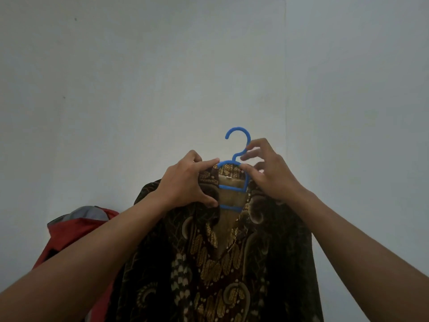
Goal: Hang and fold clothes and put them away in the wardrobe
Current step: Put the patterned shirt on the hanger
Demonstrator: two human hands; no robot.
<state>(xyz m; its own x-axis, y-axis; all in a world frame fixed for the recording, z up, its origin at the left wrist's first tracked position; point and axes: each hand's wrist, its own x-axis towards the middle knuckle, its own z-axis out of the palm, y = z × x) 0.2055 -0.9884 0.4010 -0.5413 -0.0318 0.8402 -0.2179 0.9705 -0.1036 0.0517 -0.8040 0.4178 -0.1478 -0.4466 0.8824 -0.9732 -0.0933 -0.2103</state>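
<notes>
Red garment (76, 231): lower left, against the wall, with a grey panel at its top. It sits behind the left forearm and its right edge is hidden by the darker clothing.

Left hand (185, 182): raised in front of the wall. The fingers are curled into the left side of the collar and the thumb presses the cloth from below. The index finger reaches along to the left shoulder of the hanger. Grip closed on the fabric.

Batik shirt (209, 263): dark brown with a gold and cream pattern. It is held up in mid-air between the two hands, front facing the camera and neckline open. The body hangs straight down and runs out of the bottom edge of the view. It covers part of the red garment.

Blue hanger (232, 187): plastic, inside the shirt's neck opening. Two crossbars show in the open collar. The hook stands upright above the collar, catching on nothing, with bare wall behind it.

Right hand (271, 175): just right of the hook. The thumb lies on the hanger's right shoulder and the fingers are curled behind the hook's stem, pinching the hanger there. Fingertips slightly blurred.

Wall (139, 77): pale grey-blue and dimly lit, with a vertical seam right of centre.
</notes>
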